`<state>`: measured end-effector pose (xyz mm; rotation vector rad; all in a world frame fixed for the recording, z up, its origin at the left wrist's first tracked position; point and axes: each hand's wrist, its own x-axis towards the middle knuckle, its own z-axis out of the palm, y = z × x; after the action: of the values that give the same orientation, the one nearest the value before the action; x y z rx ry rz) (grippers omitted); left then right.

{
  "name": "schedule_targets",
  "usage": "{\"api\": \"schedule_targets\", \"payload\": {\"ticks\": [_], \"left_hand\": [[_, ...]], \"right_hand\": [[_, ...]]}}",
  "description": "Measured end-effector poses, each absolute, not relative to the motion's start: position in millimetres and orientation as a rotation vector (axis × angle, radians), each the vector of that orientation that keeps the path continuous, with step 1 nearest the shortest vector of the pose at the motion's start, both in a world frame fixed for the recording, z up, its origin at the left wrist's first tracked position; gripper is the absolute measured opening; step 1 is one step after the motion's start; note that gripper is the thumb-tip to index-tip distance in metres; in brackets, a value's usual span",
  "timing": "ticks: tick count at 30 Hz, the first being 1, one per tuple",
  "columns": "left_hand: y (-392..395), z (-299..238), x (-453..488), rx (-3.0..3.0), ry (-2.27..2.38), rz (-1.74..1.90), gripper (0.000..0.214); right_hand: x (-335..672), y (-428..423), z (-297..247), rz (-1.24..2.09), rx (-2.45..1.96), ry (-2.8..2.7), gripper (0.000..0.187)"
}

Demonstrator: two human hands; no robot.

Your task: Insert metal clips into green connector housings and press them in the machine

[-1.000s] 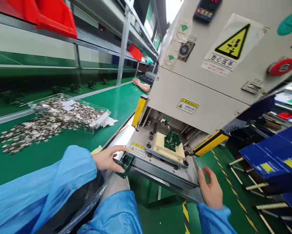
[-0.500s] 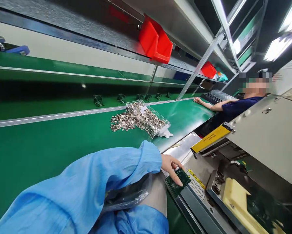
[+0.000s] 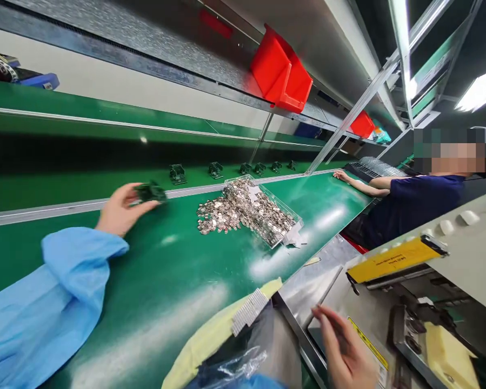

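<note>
My left hand [image 3: 119, 209] is raised over the far left part of the green work table [image 3: 178, 259]. It is closed on a small dark green circuit board [image 3: 152, 192], gripped between thumb and fingers. My right hand [image 3: 346, 348], partly blurred, hovers by the machine's front edge with its fingers apart and nothing visible in them. Similar circuit boards [image 3: 177, 174] stand in a row along the back of the table. A clear tray [image 3: 297, 229] of small silvery metal pieces [image 3: 220, 215] sits mid-table, with many pieces spilled to its left.
To the right is a machine with a yellow label bar [image 3: 394, 258] and a cream-coloured block [image 3: 449, 351]. A red bin [image 3: 281, 73] stands on the shelf above. A co-worker [image 3: 425, 197] rests an arm on the table's far end. A clear plastic bag [image 3: 238, 362] lies at my lap.
My left hand has swung from the machine's edge to the far left of the table, carrying the circuit board. My right hand has come into view by the machine. The view has shifted slightly.
</note>
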<state>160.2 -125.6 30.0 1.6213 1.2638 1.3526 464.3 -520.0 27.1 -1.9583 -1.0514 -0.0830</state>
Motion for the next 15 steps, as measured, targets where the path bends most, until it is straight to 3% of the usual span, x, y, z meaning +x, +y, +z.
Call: {"api": "schedule_targets", "payload": {"ticks": [3,6,10,15], "left_hand": [[-73,7,103,1.404,1.727,1.645,0.072],[-36,0,78,1.359,1.981,1.718,0.074],[-6,3,76,1.522,1.934,1.485,0.074],[15,-3,81,1.646,1.851,1.359,0.07]], "right_hand": [[462,-416,47,0.102,-1.862,-1.494,0.026],[463,-316,57,0.163,-1.888,-1.867,0.026],[468,-221,43,0.137,-2.083,-2.007,0.024],[467,-170,23,0.057,-2.141,-2.104,0.013]]}}
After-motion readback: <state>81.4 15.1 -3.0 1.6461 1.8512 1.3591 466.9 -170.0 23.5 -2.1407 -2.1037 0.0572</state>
